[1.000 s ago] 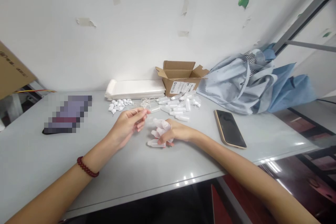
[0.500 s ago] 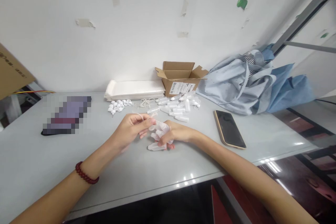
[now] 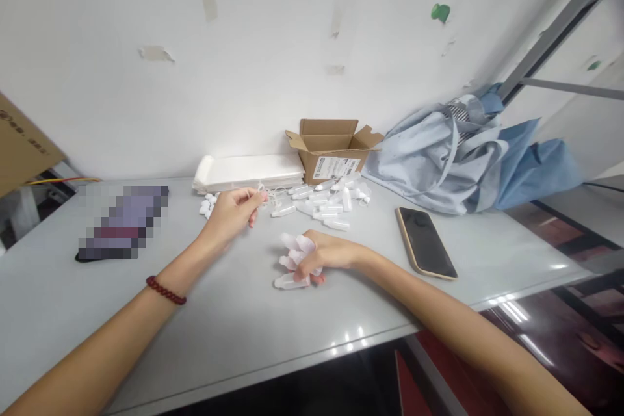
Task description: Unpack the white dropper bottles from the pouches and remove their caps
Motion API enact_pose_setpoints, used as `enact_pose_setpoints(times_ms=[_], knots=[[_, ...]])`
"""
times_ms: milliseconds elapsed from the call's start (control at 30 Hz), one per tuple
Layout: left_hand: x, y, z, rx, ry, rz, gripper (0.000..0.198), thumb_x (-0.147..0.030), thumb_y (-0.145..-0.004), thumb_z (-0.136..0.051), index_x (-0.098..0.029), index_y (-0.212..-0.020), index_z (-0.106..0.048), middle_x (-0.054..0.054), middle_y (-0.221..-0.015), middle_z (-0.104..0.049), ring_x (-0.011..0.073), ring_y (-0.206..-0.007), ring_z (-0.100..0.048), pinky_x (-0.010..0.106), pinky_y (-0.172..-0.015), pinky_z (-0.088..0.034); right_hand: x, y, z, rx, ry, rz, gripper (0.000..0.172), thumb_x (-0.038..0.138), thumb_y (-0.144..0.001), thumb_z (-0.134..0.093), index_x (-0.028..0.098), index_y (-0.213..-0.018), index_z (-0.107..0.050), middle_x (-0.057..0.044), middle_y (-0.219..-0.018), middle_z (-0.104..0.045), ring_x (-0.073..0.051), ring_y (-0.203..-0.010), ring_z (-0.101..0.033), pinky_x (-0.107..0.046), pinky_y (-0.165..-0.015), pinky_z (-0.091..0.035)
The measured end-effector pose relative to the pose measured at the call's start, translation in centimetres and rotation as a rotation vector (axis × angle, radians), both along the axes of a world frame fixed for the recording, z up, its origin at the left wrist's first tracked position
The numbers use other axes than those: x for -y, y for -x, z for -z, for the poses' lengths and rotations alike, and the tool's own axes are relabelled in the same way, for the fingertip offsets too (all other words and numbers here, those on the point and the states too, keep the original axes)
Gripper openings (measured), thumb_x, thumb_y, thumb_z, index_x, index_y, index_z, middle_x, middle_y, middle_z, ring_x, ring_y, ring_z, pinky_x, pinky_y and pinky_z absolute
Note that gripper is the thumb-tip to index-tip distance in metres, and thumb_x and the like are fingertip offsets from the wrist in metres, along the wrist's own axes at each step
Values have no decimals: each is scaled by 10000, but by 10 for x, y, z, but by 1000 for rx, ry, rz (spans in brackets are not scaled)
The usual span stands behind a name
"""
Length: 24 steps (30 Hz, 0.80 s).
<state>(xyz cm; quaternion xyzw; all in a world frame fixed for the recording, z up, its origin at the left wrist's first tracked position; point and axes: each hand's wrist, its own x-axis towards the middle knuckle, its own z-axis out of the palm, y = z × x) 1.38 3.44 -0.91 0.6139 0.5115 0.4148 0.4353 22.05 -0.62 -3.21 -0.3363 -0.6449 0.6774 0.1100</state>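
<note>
My right hand is closed around several small translucent plastic bottles, which fan out to the left from between its fingers just above the table. Their necks point left. My left hand is closed in a pinch, thumb against index finger, with a thin white cord at its fingertips. Right beside those fingertips lies a loose tangle of white cords. Small white caps are heaped behind my left hand, partly hidden by it. More translucent bottles lie scattered beyond my right hand.
An open cardboard box stands against the wall, beside a stack of white sleeves. A phone lies at the right, with blue cloth bags behind it. At the left is a blurred-out item on the grey table.
My left hand has moved away from the bottles in my right hand, up and left to the cord tangle, now covering part of the caps. My right hand keeps its hold in nearly the same place.
</note>
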Motion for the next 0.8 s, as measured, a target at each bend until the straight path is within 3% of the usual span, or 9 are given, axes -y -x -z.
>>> enact_pose_setpoints(times_ms=[133,267,300,400,500,600,800], knots=[[-40,-4,-8,-413,-16,121,240,-352,-772,-565,-176,-610,-585,-36,-444,-454,111,-420,-426,241,-486,-334,0,1,2,5,5,6,141,226,-628,-684,133,-576,-592,31,-518,-589,-84,-410,-512,-184,-392,-383],[-66,-3,-19,-533,29,251,83,-246,-626,-644,-174,-585,-640,18,-526,-610,153,-450,-531,262,-505,-376,1,0,0,19,14,15,168,252,-616,-709,140,-595,-586,41,-516,-584,-80,-414,-514,-179,-399,-394],[-69,-2,-22,-554,21,255,77,-229,-613,-640,-173,-652,-675,31,-596,-657,165,-482,-564,266,-530,-400,1,0,0,20,15,12,171,255,-616,-712,140,-600,-586,42,-518,-584,-78,-414,-513,-178,-399,-395],[-71,2,-30,-651,-56,181,300,-199,-621,-594,-177,-896,-712,63,-850,-727,195,-614,-637,273,-609,-446,1,-1,0,17,3,1,169,257,-627,-708,141,-610,-587,40,-538,-592,-76,-425,-518,-177,-402,-399],[-67,7,-32,-746,-145,91,354,-186,-651,-547,-174,-971,-699,79,-942,-723,229,-765,-662,276,-658,-457,1,-2,1,10,-2,-1,177,259,-628,-715,141,-615,-584,40,-545,-593,-77,-430,-522,-177,-400,-403],[-60,8,-24,-829,-215,80,293,-195,-676,-532,-179,-923,-690,76,-857,-717,244,-805,-655,287,-683,-449,1,-1,2,10,-5,-5,186,261,-622,-722,140,-610,-582,42,-541,-588,-75,-426,-522,-173,-389,-404],[-38,0,12,-835,-292,104,119,-260,-697,-538,-194,-778,-593,52,-716,-665,236,-689,-619,295,-615,-404,2,-1,0,15,-14,6,179,248,-615,-720,142,-615,-576,44,-540,-589,-75,-421,-521,-173,-391,-412]])
